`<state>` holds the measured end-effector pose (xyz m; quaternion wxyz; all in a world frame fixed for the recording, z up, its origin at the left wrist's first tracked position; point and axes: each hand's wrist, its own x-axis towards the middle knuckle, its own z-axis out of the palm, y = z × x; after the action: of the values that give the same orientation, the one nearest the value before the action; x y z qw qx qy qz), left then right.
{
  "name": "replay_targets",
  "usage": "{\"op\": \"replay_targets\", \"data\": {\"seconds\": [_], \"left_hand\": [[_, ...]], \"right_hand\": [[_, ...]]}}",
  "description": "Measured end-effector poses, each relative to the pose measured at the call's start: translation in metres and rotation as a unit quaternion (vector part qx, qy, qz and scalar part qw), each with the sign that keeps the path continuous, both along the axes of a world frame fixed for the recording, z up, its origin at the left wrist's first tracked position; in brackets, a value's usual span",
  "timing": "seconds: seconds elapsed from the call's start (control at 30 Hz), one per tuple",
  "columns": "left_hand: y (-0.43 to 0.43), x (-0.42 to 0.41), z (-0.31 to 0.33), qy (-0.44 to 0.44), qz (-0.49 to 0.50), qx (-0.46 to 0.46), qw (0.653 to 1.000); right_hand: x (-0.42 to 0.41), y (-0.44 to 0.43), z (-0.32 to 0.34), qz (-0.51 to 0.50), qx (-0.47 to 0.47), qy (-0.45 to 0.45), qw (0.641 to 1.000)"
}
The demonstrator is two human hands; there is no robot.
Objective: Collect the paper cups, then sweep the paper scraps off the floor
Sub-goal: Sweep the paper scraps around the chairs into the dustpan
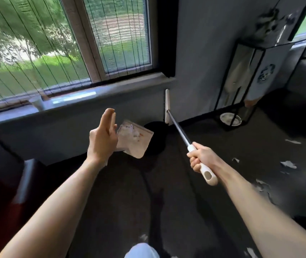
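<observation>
My right hand (201, 159) grips the white handle of a broom (180, 132). Its metal shaft runs up and left to a pale head standing near the wall. My left hand (103, 138) is raised with fingers spread, in front of a pinkish dustpan (136, 141) that holds white scraps. I cannot tell whether the hand touches the pan. White paper scraps (289, 164) lie on the dark floor at the right, and one more scrap (143, 237) lies near the bottom. A white paper cup (37, 103) stands on the windowsill.
A round black bin (156, 140) sits behind the dustpan by the wall. A black metal stand (241, 86) with a white dish (230, 119) under it fills the right corner. A dark red seat (1, 175) is at the left. The windowsill (92, 101) runs across.
</observation>
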<state>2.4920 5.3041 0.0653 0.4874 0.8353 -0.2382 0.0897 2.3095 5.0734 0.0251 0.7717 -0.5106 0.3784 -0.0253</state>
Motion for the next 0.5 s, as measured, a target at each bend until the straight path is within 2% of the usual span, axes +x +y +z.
{"op": "replay_targets", "data": {"seconds": [0.07, 0.17, 0.33, 0.43, 0.5], "left_hand": [[-0.022, 0.036, 0.005, -0.009, -0.036, 0.029, 0.999], [-0.056, 0.087, 0.003, -0.087, -0.1, 0.128, 0.983], [-0.093, 0.151, -0.018, -0.156, -0.255, 0.326, 0.897], [-0.096, 0.185, -0.038, -0.201, -0.313, 0.387, 0.844], [-0.1, 0.202, -0.044, -0.211, -0.342, 0.392, 0.828]], "right_hand": [[0.022, -0.015, -0.001, -0.018, -0.001, 0.005, 1.0], [0.053, -0.033, -0.004, -0.049, -0.002, 0.015, 0.999], [0.106, -0.035, -0.023, -0.111, 0.017, 0.019, 0.994], [0.134, -0.028, -0.028, -0.141, 0.03, 0.014, 0.989], [0.152, -0.024, -0.031, -0.166, 0.038, 0.009, 0.985]]}}
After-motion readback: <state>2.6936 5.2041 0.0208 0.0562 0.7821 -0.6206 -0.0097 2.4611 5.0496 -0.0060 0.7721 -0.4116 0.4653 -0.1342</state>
